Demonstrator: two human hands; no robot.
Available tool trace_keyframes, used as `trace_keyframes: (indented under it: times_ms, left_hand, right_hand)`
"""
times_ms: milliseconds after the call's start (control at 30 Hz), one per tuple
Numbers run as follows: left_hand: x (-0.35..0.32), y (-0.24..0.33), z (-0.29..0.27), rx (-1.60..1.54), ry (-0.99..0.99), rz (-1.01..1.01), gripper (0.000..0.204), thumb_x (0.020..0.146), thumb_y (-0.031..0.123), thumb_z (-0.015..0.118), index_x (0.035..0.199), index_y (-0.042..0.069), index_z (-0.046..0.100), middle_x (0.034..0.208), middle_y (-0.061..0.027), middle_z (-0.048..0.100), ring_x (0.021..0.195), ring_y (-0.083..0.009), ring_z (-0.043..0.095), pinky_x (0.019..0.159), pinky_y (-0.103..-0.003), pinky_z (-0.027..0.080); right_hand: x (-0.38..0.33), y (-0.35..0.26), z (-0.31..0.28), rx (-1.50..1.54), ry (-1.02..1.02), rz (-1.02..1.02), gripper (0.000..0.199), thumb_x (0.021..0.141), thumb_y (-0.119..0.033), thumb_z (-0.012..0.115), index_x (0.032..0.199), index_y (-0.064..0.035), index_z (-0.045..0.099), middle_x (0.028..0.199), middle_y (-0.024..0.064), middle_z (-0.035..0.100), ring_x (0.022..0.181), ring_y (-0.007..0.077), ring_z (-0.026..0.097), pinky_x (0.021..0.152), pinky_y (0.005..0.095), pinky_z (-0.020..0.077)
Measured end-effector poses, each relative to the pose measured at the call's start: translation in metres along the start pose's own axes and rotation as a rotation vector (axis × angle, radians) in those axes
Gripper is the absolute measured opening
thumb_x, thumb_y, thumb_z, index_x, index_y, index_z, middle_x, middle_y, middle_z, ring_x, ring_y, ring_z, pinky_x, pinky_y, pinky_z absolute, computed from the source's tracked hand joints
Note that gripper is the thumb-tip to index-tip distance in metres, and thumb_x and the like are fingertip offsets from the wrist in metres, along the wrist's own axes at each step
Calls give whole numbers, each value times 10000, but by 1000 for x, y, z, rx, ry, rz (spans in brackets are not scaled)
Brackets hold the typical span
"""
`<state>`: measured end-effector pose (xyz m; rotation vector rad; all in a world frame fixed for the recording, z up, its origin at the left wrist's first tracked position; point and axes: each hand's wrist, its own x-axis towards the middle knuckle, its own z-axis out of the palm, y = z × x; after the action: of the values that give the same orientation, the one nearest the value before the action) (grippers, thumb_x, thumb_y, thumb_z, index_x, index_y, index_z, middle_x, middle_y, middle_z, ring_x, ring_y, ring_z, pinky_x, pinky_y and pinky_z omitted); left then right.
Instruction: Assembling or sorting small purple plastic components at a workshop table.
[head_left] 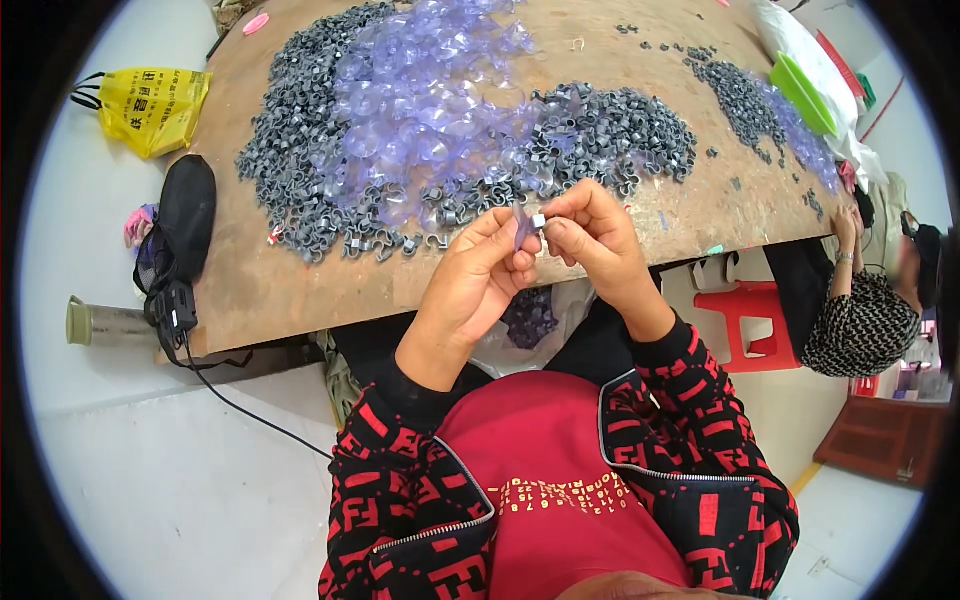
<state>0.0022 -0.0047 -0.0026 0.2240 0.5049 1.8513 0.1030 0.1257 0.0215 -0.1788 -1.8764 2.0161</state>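
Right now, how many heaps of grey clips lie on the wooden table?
2. The large heap lies mid-table, mixed with clear suction cups, just beyond the left hand and right hand. The small heap lies far right. Loose clips between them are not counted.

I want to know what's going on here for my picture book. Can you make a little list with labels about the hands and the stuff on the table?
Left hand: pinches a clear purple suction cup
Right hand: holds a small grey clip against the cup
Table: brown board
Heaps: grey clips mixed with purple cups
Table's left edge: black pouch
Floor: yellow bag
Far right: another person seated near a red stool
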Motion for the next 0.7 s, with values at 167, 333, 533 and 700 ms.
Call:
trace_keyframes:
  times_ms: [167,333,533,700]
  left_hand:
    - [-3,-9,8,-42,52,91,94,895,138,530,956,67,524,773,-6,573,637,-57,495,580,-208,399]
    - [-16,-5,2,12,90,3,129,895,146,528,987,56,520,771,-20,567,640,-64,496,591,-218,406]
    - [-50,-29,-31,625,129,-87,153,882,126,534,999,27,538,819,-35,586,689,-76,544,604,-198,439]
    - [-51,-82,-83,1450,48,56,220,820,102,587,1016,9,550,854,-112,619,674,-161,608,604,-285,469]
  right_hand:
    - [-7,11,10,-55,101,-136,105,881,-80,543,972,-45,503,768,-8,537,638,33,477,538,168,372]
    - [-17,17,4,-128,36,-51,127,866,-68,541,987,-32,526,796,8,549,666,56,492,599,194,399]
    - [-29,13,-38,-613,-23,-28,151,811,-116,581,909,-2,592,826,49,590,747,130,550,687,261,434]
    - [-1,31,-106,-928,359,-169,120,789,-66,609,901,-23,602,792,39,554,673,127,530,602,252,424]
